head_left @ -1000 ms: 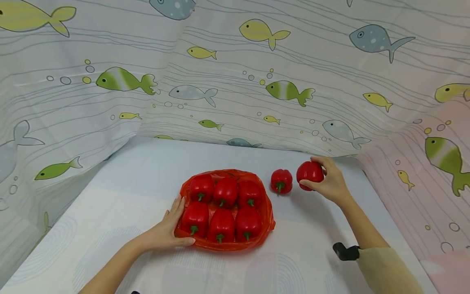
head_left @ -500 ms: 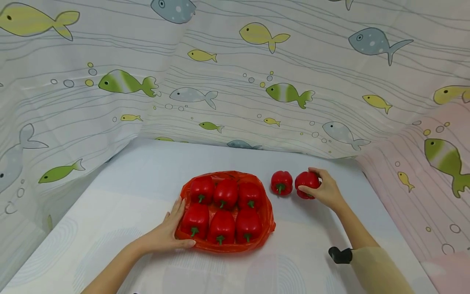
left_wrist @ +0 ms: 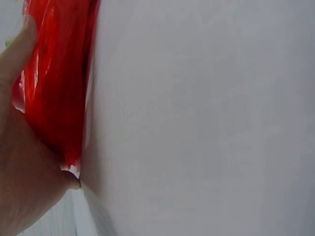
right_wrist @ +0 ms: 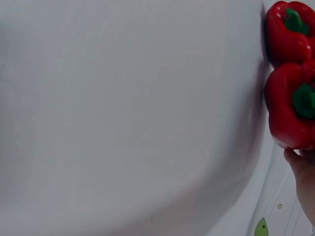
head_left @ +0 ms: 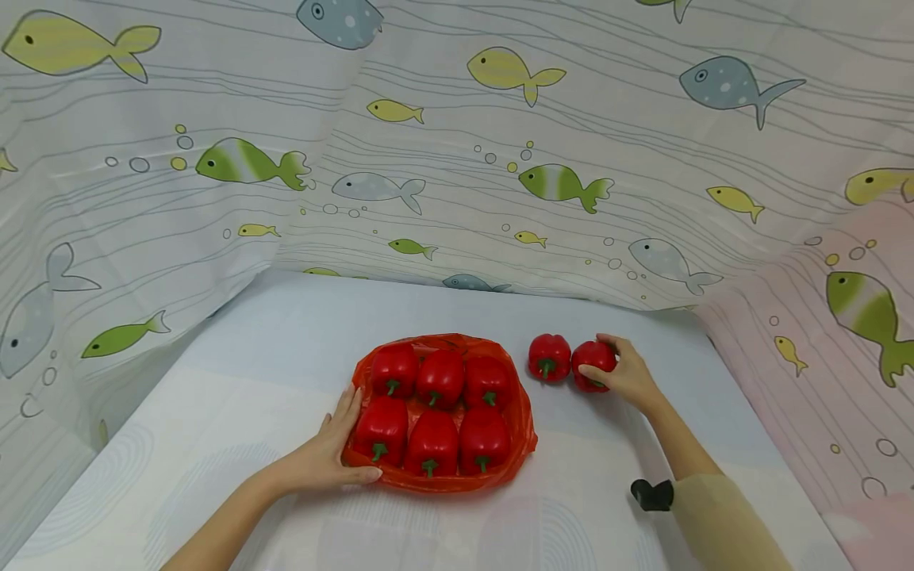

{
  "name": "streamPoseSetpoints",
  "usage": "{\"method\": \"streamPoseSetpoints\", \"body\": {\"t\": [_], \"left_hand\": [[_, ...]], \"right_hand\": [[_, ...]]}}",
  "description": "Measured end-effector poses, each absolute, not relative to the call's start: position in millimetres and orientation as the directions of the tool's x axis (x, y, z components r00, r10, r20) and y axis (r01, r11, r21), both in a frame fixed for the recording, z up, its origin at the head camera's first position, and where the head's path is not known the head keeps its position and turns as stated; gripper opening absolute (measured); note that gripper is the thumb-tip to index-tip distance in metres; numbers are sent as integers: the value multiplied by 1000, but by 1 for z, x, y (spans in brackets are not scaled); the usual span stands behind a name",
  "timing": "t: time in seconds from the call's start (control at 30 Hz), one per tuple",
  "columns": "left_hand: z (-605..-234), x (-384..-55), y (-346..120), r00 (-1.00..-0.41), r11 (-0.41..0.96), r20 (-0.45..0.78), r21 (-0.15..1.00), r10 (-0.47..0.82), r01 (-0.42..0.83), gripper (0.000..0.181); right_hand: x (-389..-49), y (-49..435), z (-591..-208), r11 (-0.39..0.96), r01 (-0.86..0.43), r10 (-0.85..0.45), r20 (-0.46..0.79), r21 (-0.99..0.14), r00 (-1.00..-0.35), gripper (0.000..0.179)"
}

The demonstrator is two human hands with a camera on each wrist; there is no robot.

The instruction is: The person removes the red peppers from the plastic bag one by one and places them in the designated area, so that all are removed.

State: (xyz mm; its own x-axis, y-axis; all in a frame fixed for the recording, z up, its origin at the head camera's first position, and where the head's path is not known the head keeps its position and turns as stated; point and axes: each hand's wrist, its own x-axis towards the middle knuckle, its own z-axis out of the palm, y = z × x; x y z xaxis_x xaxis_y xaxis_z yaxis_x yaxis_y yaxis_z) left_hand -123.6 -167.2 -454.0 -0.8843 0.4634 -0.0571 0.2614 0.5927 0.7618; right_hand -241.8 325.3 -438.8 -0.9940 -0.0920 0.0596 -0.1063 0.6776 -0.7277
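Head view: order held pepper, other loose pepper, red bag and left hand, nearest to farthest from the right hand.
1. Held pepper: in the right hand.
2. Other loose pepper: just left.
3. Red bag: farther left.
4. Left hand: bag's left side.

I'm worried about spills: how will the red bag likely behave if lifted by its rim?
The red bag is probably floppy, judging by its creased edge. Its six peppers lie under an open top, so some might tumble out if it tilts. Its gloss suggests it may feel slippery.
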Motion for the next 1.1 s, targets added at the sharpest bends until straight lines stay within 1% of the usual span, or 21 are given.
{"method": "streamPoseSetpoints", "body": {"t": [0.3,0.47,0.83,1.1], "left_hand": [[-454,-123,-166,-885,589,-55,765,462,260,122],[-454,-123,-166,-884,586,-57,768,464,258,122],[-451,-124,-167,-886,598,-67,760,459,253,122],[-452,-123,-166,-885,595,-71,764,461,249,123]], "right_hand": [[-244,325,-441,626,-25,-81,-33,-780,-996,79],[-247,328,-441,596,6,-98,-80,-803,-992,81],[-245,329,-434,591,-38,-184,-88,-806,-979,80],[-241,327,-434,676,-63,-167,-70,-735,-983,92]]}}
